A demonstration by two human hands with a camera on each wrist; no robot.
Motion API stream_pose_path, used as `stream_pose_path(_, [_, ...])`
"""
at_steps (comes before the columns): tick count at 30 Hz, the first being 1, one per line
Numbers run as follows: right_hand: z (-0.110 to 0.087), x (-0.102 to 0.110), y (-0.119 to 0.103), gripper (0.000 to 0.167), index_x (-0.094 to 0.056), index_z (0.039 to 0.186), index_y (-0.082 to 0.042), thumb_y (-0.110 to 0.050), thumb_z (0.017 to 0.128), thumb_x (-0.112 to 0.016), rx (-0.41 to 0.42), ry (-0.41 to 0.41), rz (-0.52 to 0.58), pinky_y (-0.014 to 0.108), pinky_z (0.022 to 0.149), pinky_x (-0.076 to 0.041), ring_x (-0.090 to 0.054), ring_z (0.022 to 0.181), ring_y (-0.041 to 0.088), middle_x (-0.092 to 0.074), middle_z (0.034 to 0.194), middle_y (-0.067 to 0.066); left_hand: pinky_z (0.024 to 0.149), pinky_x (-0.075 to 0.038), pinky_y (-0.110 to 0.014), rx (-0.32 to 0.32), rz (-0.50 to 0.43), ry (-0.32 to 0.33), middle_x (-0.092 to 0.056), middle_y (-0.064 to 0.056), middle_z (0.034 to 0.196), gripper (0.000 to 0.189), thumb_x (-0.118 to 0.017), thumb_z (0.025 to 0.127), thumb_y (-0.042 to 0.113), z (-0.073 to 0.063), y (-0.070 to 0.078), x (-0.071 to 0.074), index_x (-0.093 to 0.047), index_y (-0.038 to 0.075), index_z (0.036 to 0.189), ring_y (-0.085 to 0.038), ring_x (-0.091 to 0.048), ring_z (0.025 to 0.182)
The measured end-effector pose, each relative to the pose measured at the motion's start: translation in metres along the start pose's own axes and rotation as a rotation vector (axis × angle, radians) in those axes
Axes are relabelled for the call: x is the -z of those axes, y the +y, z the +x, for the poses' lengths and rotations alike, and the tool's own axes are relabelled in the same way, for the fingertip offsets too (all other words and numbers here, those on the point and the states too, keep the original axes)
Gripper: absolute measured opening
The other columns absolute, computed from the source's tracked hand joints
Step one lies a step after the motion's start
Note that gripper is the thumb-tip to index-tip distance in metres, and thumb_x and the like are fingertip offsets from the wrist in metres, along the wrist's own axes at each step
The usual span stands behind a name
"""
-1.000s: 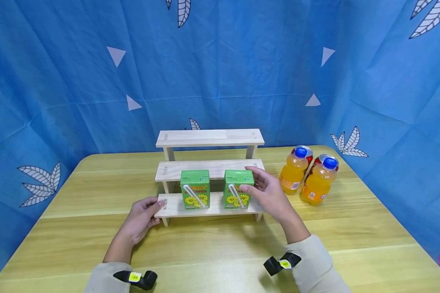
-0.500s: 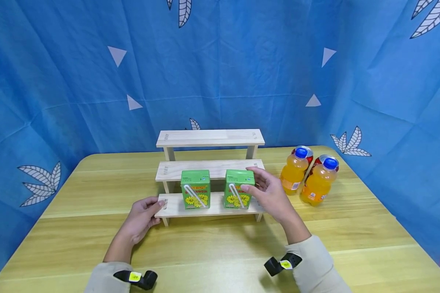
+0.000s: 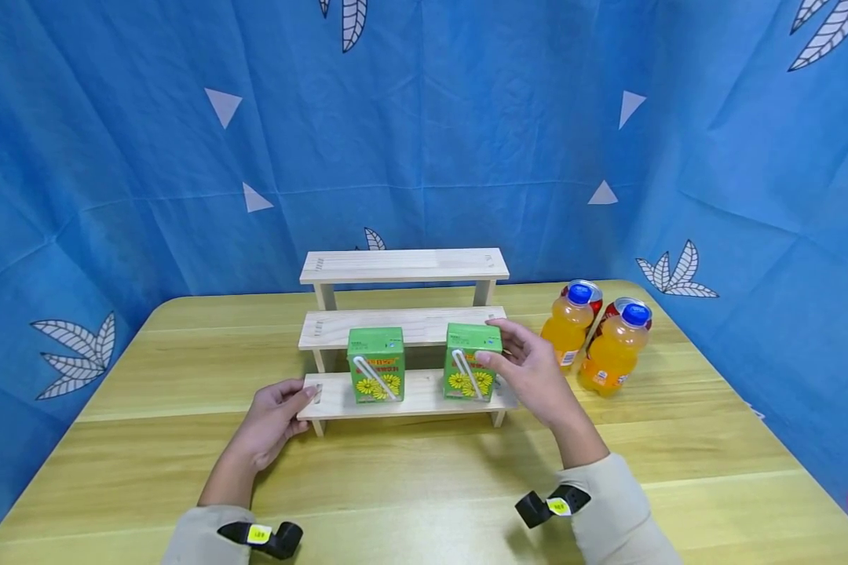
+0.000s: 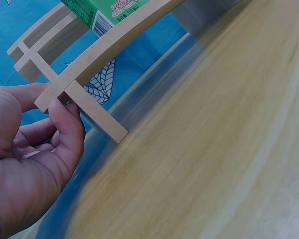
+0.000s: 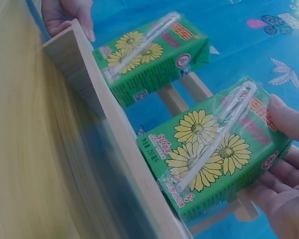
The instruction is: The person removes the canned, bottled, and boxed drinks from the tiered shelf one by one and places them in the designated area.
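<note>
A three-step wooden rack [image 3: 418, 405] stands on the table. My left hand [image 3: 274, 420] pinches the left end of its lowest step, thumb on top and fingers beneath, as the left wrist view [image 4: 37, 149] also shows. Two green drink cartons with yellow flowers and wrapped straws stand upright on that step. The left carton [image 3: 377, 366] is untouched. My right hand [image 3: 533, 377] grips the right carton [image 3: 472, 361] between thumb and fingers near its top. In the right wrist view, this carton [image 5: 214, 149] sits at the step, its lower edge against the wood.
Two orange juice bottles with blue caps, a left one [image 3: 567, 326] and a right one [image 3: 613, 351], stand right of the rack. Red cans [image 3: 597, 297] are partly hidden behind them. A blue patterned cloth [image 3: 424, 141] hangs behind the wooden table [image 3: 410, 486].
My right hand has shifted the right carton a little to the right along the lowest step, widening the space between the cartons. The left hand has stayed on the rack.
</note>
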State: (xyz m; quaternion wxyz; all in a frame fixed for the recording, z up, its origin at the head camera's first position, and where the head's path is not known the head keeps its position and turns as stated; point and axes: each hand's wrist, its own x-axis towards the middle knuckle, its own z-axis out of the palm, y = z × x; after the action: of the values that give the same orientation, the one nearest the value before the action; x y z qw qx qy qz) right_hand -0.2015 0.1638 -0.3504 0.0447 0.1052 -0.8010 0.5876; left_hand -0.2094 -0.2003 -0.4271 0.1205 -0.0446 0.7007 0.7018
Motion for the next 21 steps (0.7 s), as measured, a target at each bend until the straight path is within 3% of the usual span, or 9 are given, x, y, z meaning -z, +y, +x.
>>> stream_pose_path(13, [-0.008, 0.030, 0.008, 0.055, -0.047, 0.134, -0.007, -0.030, 0.088, -0.067, -0.002, 0.091, -0.032, 0.020, 0.096, -0.044, -0.054, 0.117, 0.021, -0.055, 0.129, 0.010, 0.057, -0.050, -0.017, -0.002, -0.015, -0.002, -0.057, -0.005, 0.091, 0.044, -0.053, 0.097, 0.018, -0.002, 0.000, -0.001, -0.041, -0.010, 0.128, -0.008, -0.055, 0.070])
stream_pose_path(21, [-0.016, 0.053, 0.013, 0.053, -0.046, 0.133, -0.003, -0.028, 0.090, -0.064, 0.023, 0.161, -0.062, 0.011, 0.087, -0.046, -0.057, 0.105, 0.004, -0.055, 0.126, 0.015, 0.058, -0.050, -0.017, 0.006, -0.005, 0.000, -0.058, -0.005, 0.093, 0.045, -0.053, 0.097, 0.019, -0.002, 0.001, -0.001, -0.040, -0.009, 0.130, -0.008, -0.055, 0.071])
